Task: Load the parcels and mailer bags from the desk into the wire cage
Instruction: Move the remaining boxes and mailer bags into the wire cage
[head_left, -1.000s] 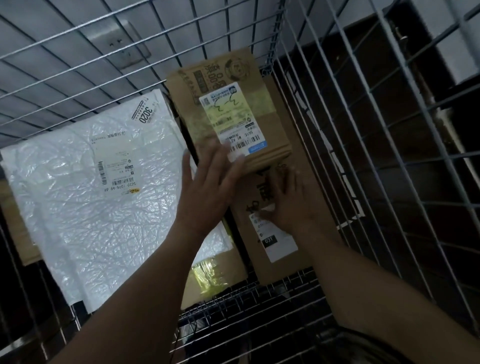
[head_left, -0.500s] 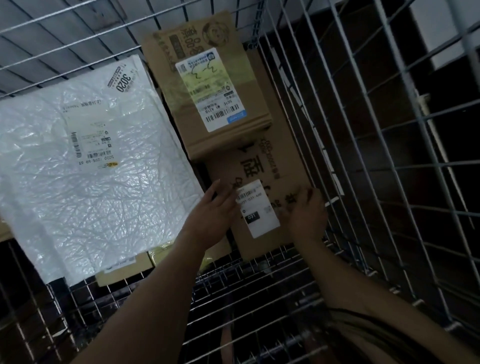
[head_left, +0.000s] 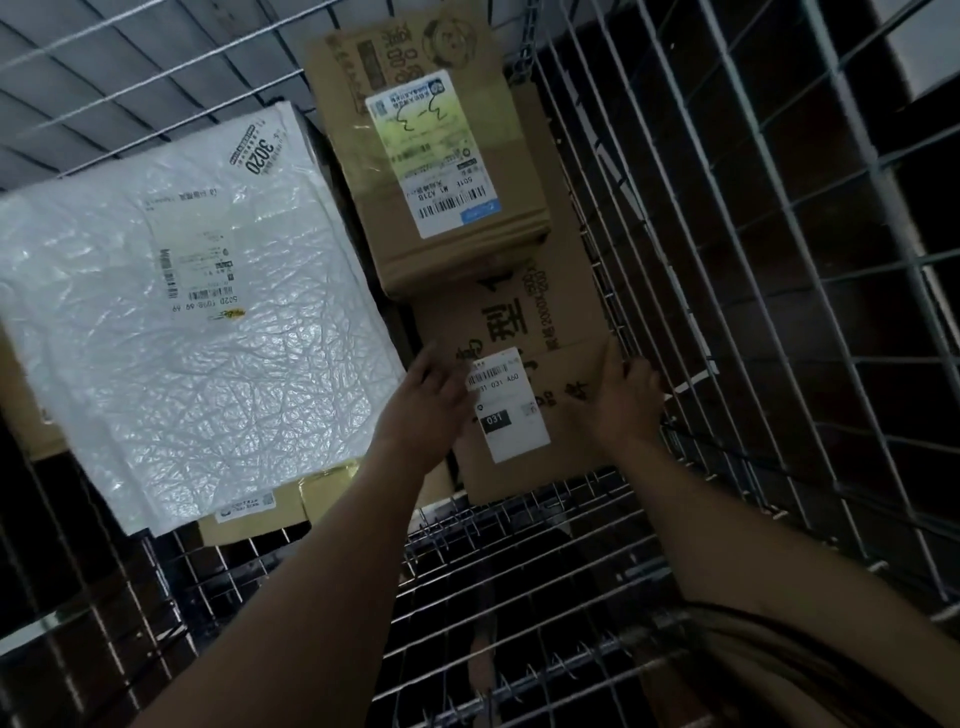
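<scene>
touching box (head_left: 561, 332) edges (cage wall (head_left: 670, 260) beside)

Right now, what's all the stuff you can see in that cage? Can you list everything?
wire cage: one, grey metal, all around the parcels.
mailer bag: one, white, on the left, lying over a brown box.
labelled box: one, brown, far end, resting on the flat box.
flat box: one, brown, along the right wall, with a "031" label.
half-hidden box: one, brown, poking out under the mailer bag's near edge.
left hand: one, bare, touching the flat box's left side.
right hand: one, bare, gripping the flat box's right edge.
</scene>
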